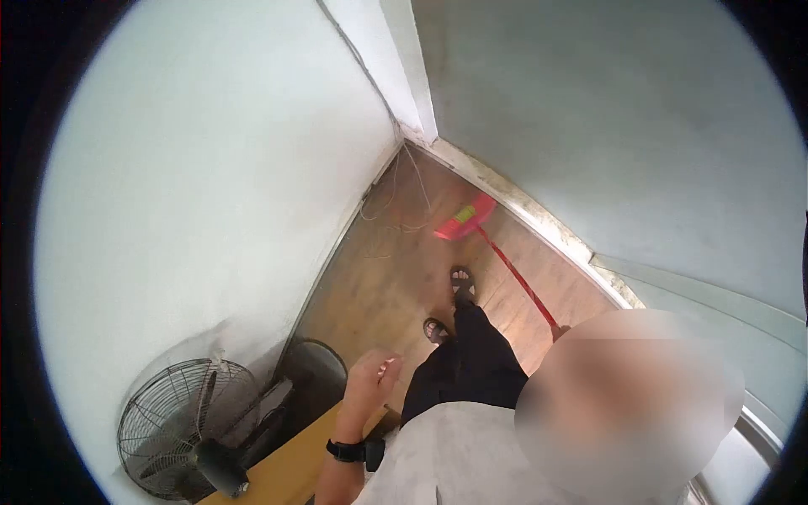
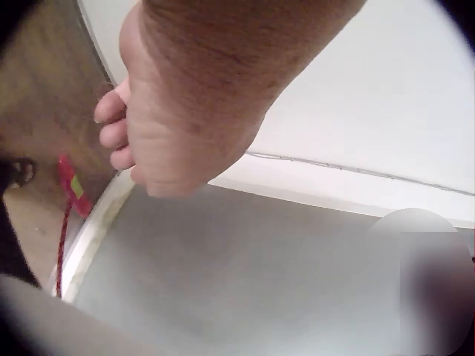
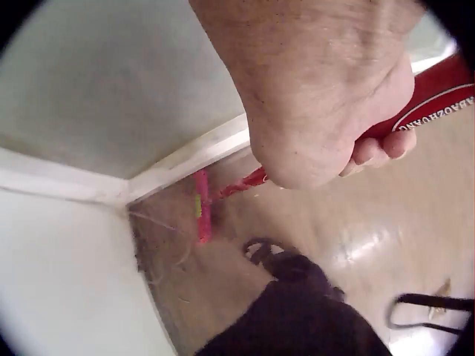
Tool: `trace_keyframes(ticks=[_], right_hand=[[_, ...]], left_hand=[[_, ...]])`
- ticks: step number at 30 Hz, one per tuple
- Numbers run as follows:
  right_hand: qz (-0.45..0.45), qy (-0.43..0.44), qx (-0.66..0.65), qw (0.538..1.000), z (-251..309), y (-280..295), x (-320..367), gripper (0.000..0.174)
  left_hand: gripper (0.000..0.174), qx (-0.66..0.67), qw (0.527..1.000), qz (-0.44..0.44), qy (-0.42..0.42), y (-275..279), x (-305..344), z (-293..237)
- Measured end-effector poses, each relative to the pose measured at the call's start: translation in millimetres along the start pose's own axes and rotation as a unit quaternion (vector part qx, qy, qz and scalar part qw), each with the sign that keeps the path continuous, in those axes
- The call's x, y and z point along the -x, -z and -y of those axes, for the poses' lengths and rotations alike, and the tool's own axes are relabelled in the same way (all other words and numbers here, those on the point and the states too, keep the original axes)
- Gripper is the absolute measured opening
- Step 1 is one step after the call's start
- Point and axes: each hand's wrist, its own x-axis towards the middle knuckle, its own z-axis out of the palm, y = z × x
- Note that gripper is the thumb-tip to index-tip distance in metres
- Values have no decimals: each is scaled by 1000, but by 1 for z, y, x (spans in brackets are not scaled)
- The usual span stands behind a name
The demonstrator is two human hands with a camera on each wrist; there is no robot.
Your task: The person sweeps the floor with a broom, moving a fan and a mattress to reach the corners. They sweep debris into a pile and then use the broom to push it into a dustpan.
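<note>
A pink-red broom (image 1: 518,278) stretches from the person's right side toward the corner, its head with a yellow-green label down at the floor beside the baseboard. The right hand (image 3: 319,126) grips the red handle (image 3: 438,100), fingers wrapped round it; white lettering shows on the handle behind the hand. In the head view most of this hand is hidden by a blurred round area. The left hand (image 1: 372,380), raised in front of the body, has loosely curled fingers and holds nothing. A black band (image 1: 358,452) sits on that wrist.
White cables (image 1: 412,189) trail over the wood floor (image 1: 379,261) near the corner. A black wire-cage fan (image 1: 189,429) stands at the left wall beside a dark round object (image 1: 316,370) and a yellow-brown surface (image 1: 290,450). Walls meet ahead. A black tubular frame (image 3: 427,300) shows lower right in the right wrist view.
</note>
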Motion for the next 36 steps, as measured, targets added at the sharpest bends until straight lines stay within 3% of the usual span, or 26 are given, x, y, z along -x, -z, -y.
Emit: trace_keyframes(ticks=[1, 2, 4, 6, 8, 11, 14, 16, 18, 20, 24, 25, 26, 28, 30, 32, 34, 36], right_hand=[[35, -192, -213, 957, -3, -32, 16, 28], [23, -298, -322, 898, -6, -67, 41, 39], [69, -164, -218, 960, -9, -100, 94, 54], [154, -265, -341, 889, 8, -74, 135, 47], [74, -256, -249, 931, 5, -115, 166, 35], [34, -198, -198, 959, 14, -109, 176, 32], [11, -217, -182, 959, 33, -42, 137, 30], [-55, -110, -94, 988, 36, -48, 87, 24], [-68, -123, -161, 977, 52, -15, 24, 23], [-84, -40, -116, 989, 71, 9, -36, 27], [-60, -116, -254, 958, 124, 110, -73, 39], [-63, -129, -261, 955, 134, 104, -76, 39], [-55, -89, -239, 965, 146, 102, -83, 40], [-47, -53, -216, 974, 166, 95, -87, 42], [-16, -134, -260, 956, 189, 110, -70, 42], [6, -132, -241, 962, 202, 110, -61, 40], [11, -186, -251, 950, 218, 102, -53, 39], [24, -228, -270, 935, 226, 94, -47, 41]], left_hand=[[14, -11, 999, 9, 36, 0, 1, 7], [17, -23, 997, 17, 73, 0, 2, 14], [19, -27, 995, 14, 96, 0, 7, 22], [22, -32, 993, 10, 116, -5, 14, 40], [26, -5, 979, 35, 201, -12, 21, 64], [30, -23, 976, 67, 204, -9, 15, 50], [30, -32, 973, 90, 209, -12, 8, 56], [30, -77, 973, 107, 189, -7, -2, 54], [30, -122, 971, 123, 165, 0, -10, 56], [30, -144, 965, 141, 168, 10, -16, 62], [30, -145, 967, 142, 153, 34, -22, 70], [31, -145, 971, 125, 145, 42, -24, 75], [31, -144, 974, 106, 138, 52, -25, 84], [32, -144, 972, 130, 135, 67, -31, 117], [35, -168, 953, 206, 148, 84, -38, 132], [36, -142, 959, 197, 147, 94, -42, 156], [37, -114, 964, 192, 144, 104, -52, 170], [39, -170, 959, 208, 95, 114, -65, 174]])
